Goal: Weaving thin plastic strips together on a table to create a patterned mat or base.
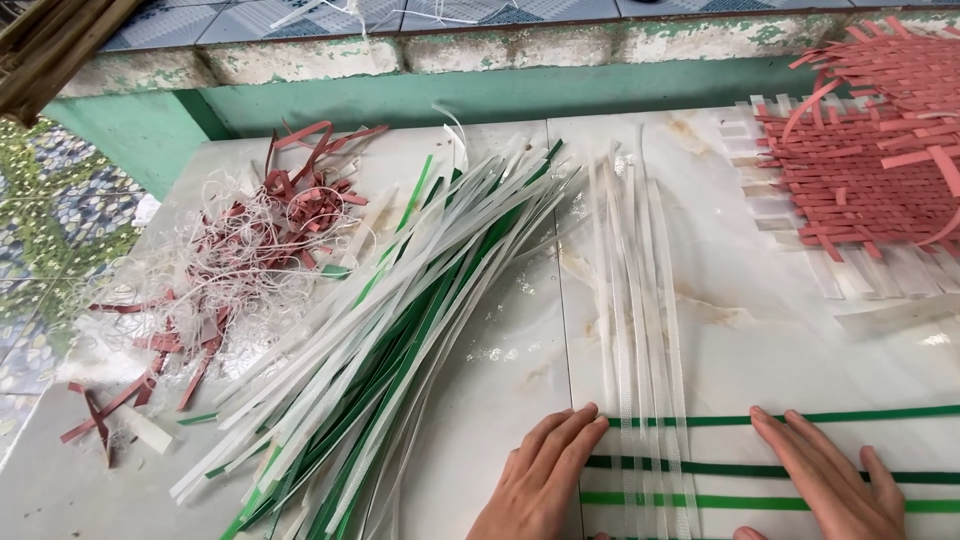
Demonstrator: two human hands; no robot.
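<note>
Several clear plastic strips (640, 300) lie lengthwise on the pale tiled floor, crossed near the bottom by three green strips (860, 416) running sideways. My left hand (545, 480) lies flat, fingers spread, pressing the left ends of the green strips beside the clear ones. My right hand (830, 480) rests flat on the green strips to the right of the clear strips. Neither hand grips anything.
A loose pile of clear and green strips (400, 320) fans out at left centre. Red offcuts and white threads (250, 240) lie further left. A partly woven red and clear mat (860, 170) sits at upper right. A green-painted concrete ledge (480, 90) runs along the back.
</note>
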